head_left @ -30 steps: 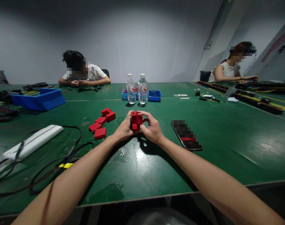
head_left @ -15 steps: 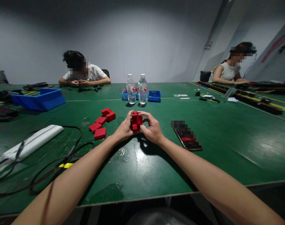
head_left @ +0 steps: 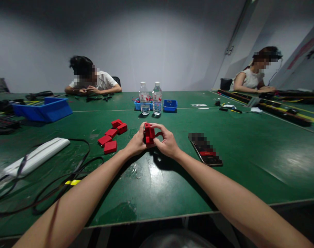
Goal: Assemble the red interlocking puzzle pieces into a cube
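Both my hands meet over the middle of the green table (head_left: 249, 162). My left hand (head_left: 135, 143) and my right hand (head_left: 167, 142) are closed from either side on a small red block assembly (head_left: 149, 134), held just above the table top. Fingers of both hands wrap its sides, so its lower part is hidden. Several loose red blocks (head_left: 111, 135) lie on the table to the left of my left hand.
A phone (head_left: 205, 148) lies right of my right hand. Two water bottles (head_left: 150, 97) and small blue trays (head_left: 170, 105) stand behind. A big blue bin (head_left: 44, 109), a white bar (head_left: 35, 156) and black cables (head_left: 61, 182) lie left. Two other people sit at the far side.
The red assembly has turned slightly between my fingers and looks narrower now. My arms have stayed in place.
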Action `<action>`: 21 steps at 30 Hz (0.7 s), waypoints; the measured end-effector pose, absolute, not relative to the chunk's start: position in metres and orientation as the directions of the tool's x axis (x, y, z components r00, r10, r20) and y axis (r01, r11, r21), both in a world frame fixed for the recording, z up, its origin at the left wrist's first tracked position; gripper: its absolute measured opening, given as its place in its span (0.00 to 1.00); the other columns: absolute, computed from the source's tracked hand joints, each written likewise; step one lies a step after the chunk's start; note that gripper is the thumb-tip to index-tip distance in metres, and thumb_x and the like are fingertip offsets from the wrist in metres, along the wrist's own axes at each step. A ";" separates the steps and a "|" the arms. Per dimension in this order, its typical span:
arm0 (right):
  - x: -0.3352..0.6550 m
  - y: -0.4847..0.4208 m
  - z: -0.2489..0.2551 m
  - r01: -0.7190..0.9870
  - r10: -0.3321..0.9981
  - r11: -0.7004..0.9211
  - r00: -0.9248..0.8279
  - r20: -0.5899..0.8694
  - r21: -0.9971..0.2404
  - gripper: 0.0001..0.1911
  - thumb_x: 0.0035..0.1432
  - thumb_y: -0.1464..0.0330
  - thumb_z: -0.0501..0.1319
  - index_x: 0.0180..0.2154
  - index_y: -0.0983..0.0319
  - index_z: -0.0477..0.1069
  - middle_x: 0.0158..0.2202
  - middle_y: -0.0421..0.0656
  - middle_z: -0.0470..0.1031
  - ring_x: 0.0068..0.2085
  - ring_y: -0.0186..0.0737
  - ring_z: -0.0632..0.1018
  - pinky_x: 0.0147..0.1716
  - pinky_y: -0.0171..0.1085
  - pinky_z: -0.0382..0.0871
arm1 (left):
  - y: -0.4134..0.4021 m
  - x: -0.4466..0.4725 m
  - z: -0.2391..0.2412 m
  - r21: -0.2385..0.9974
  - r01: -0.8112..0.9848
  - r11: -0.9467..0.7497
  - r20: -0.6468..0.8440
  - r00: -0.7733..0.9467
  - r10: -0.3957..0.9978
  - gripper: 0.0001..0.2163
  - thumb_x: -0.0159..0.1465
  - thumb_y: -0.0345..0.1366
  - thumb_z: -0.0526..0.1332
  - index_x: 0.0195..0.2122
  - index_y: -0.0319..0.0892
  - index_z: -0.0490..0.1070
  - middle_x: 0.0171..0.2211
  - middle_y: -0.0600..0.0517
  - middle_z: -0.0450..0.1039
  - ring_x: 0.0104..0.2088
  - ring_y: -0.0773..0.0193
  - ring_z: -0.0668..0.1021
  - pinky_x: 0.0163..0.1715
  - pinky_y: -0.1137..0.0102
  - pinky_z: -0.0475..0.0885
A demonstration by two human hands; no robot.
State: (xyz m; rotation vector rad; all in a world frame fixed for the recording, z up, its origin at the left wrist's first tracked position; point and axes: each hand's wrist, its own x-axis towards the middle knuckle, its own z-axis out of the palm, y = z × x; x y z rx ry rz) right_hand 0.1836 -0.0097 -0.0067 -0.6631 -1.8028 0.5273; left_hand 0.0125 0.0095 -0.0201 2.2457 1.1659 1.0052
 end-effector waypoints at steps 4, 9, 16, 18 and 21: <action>0.184 -0.010 -0.006 0.189 0.666 0.745 -0.257 0.700 -0.639 0.26 0.45 0.79 0.54 0.48 0.58 0.66 0.54 0.46 0.70 0.52 0.42 0.73 0.44 0.39 0.72 | 0.009 0.012 -0.019 0.635 0.531 -0.561 0.409 0.385 0.828 0.46 0.51 0.44 0.65 0.64 0.42 0.37 0.51 0.40 0.68 0.46 0.53 0.77 0.47 0.58 0.71; 0.185 -0.013 -0.004 0.260 0.644 0.765 -0.285 0.710 -0.589 0.24 0.48 0.75 0.57 0.49 0.58 0.65 0.53 0.47 0.70 0.53 0.44 0.72 0.48 0.44 0.69 | 0.008 0.012 -0.018 0.634 0.556 -0.538 0.384 0.378 0.843 0.45 0.51 0.43 0.64 0.64 0.39 0.37 0.48 0.41 0.70 0.43 0.54 0.77 0.45 0.59 0.71; 0.186 -0.006 -0.010 0.308 0.655 0.753 -0.269 0.706 -0.582 0.25 0.53 0.67 0.63 0.53 0.60 0.61 0.52 0.49 0.70 0.51 0.43 0.73 0.50 0.43 0.67 | 0.008 0.012 -0.018 0.630 0.553 -0.546 0.393 0.379 0.838 0.45 0.52 0.42 0.65 0.64 0.39 0.38 0.49 0.40 0.69 0.44 0.54 0.76 0.45 0.59 0.71; 0.187 -0.004 -0.011 0.325 0.672 0.738 -0.278 0.686 -0.591 0.25 0.53 0.66 0.63 0.53 0.61 0.62 0.52 0.49 0.70 0.51 0.44 0.73 0.50 0.43 0.67 | 0.009 0.012 -0.020 0.635 0.542 -0.551 0.401 0.379 0.834 0.45 0.51 0.42 0.65 0.64 0.40 0.38 0.48 0.41 0.70 0.45 0.54 0.76 0.46 0.59 0.71; 0.188 -0.003 -0.010 0.338 0.688 0.724 -0.293 0.664 -0.601 0.24 0.54 0.65 0.63 0.52 0.61 0.63 0.52 0.50 0.71 0.52 0.44 0.72 0.51 0.44 0.66 | 0.011 0.011 -0.022 0.642 0.533 -0.550 0.400 0.379 0.834 0.46 0.50 0.41 0.66 0.64 0.41 0.37 0.49 0.42 0.70 0.46 0.54 0.76 0.47 0.59 0.70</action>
